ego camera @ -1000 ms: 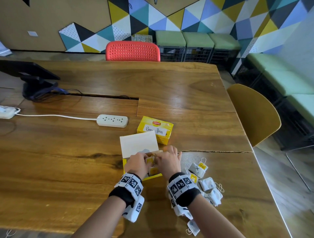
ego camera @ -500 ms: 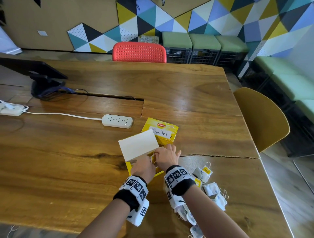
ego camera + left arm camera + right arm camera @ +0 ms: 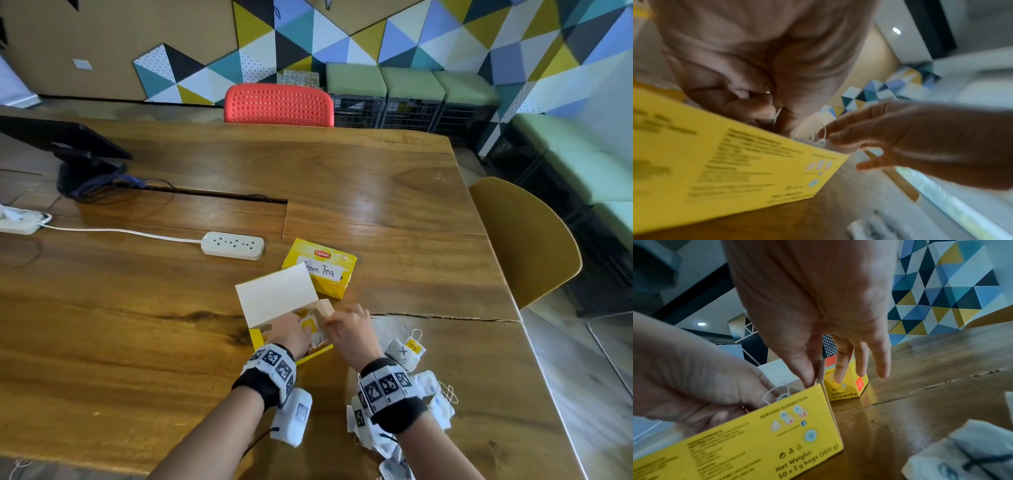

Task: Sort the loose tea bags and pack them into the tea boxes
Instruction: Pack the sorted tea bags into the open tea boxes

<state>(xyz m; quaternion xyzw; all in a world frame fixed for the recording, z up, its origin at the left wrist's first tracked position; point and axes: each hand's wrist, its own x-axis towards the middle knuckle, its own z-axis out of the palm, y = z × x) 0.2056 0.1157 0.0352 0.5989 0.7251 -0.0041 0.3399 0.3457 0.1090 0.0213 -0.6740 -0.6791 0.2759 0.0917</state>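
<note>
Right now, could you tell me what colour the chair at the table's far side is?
Coral red chair, clearest in the head view.

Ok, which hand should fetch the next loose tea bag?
Right. The right hand only pinches a side flap of the open box, and the loose tea bags lie just beside its wrist. The left hand is down in the box among bags.

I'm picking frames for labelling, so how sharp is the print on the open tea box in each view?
Head view: the open tea box is too small to read, and the picture's edges smear. Left wrist: motion blur smears the print and the left hand. Right wrist: "Net Weight" reads clearly, though the tea bag in the near corner is out of focus.
</note>
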